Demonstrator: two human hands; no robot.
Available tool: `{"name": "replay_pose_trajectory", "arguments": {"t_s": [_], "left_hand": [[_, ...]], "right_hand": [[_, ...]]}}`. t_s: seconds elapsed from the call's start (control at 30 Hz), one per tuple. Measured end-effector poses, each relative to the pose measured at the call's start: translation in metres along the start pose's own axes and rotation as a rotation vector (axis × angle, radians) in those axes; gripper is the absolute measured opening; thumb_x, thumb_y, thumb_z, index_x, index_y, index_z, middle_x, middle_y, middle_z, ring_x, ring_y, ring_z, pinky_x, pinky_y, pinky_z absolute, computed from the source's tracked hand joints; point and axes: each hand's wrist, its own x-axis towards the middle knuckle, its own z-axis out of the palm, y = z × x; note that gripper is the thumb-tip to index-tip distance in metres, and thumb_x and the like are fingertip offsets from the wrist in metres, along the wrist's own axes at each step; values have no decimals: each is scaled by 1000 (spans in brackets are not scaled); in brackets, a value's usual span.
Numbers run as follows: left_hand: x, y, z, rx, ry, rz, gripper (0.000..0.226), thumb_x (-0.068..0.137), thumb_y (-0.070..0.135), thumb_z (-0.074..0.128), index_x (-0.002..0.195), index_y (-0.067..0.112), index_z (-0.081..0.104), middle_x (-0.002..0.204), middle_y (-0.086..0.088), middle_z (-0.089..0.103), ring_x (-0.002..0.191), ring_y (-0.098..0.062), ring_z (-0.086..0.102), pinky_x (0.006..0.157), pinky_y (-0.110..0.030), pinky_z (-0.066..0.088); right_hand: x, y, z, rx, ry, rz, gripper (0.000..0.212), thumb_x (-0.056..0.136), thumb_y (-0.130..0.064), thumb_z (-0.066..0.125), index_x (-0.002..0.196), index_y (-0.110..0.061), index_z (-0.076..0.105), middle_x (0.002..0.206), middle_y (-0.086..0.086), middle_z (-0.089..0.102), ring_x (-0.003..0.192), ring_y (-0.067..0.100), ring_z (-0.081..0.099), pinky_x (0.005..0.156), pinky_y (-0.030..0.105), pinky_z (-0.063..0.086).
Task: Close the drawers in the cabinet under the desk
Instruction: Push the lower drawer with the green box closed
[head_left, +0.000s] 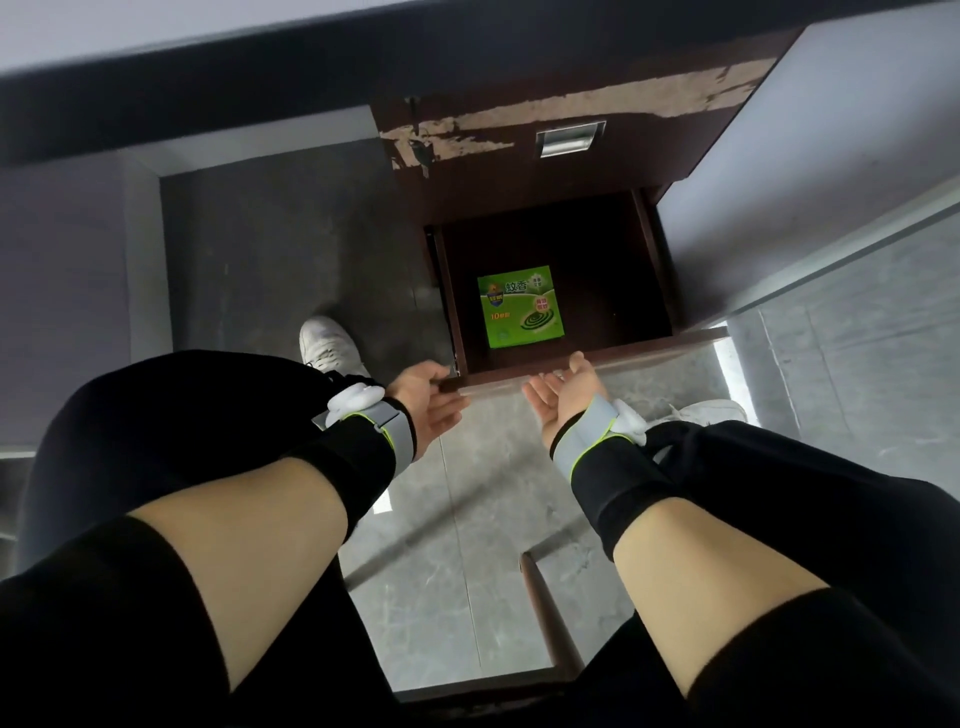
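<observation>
Left shoe (328, 343): white, on the dark floor just left of the drawer's near corner, beyond the left knee.
Left hand (425, 402): reaches forward to the left near corner of the drawer front; fingers curl onto that corner, thumb side up. Seems a loose grip on the edge; fingertips partly hidden by the wood, so firmness cannot be told.
Left wrist band (382, 423): grey strap with a green edge and a white puck, over a black sleeve.
Drawer (613, 358): lower one of the cabinet, dark brown, pulled well out toward the person. Its front panel runs across just beyond both hands, the left hand at its left end, the right hand near its middle.
Green box (519, 306): flat in the drawer, toward the near left part of the bottom, just beyond the front panel and between the two hands in line of sight.
Upper drawer front (519, 156): above and behind the open drawer, veneer peeled in pale strips, metal recessed pull (569, 137) at its middle; appears pushed in.
Right hand (563, 397): palm up, fingers spread and relaxed, holding nothing; fingertips at or under the lower edge of the drawer front, contact not clear.
Right shoe (711, 410): white, on grey tile right of the right wrist.
</observation>
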Motion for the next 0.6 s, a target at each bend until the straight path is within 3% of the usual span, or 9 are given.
{"name": "replay_pose_trajectory", "arguments": {"t_s": [0.13,0.27,0.37,0.5,0.6], "left_hand": [[5,20,9,80,30,83,13,87,21,59,97,14,63,100,-10,71,83,-20,70,69,-28,54],[4,34,21,70,29,150,4,90,13,58,89,15,61,86,-3,68,68,-11,67,64,-24,50],[10,41,24,52,28,181,12,91,9,54,101,10,61,105,-7,68,77,-11,66,70,-24,51],[17,54,25,-58,28,190,17,97,7,42,110,5,54,129,-13,60,91,-18,68,75,-27,53],[21,66,27,-118,14,185,18,99,8,39,112,6,51,136,-13,55,95,-21,68,72,-28,54]], "right_hand": [[-2,-8,14,-71,-60,-58,43,101,-28,44,137,-3,47,136,13,53,117,24,60,93,38,54],[-5,-20,26,-53,-121,-93,39,102,-26,42,137,-12,47,138,10,54,119,23,58,90,36,53],[-1,-28,37,-35,-139,-99,41,102,-28,41,138,-10,46,140,11,52,124,25,55,91,39,52],[9,-36,52,-73,-156,-117,45,103,-25,28,146,-14,39,143,11,49,126,27,53,78,37,54],[14,-45,63,-86,-206,-116,48,103,-32,28,149,-17,33,147,10,45,129,30,50,88,41,51]]}}
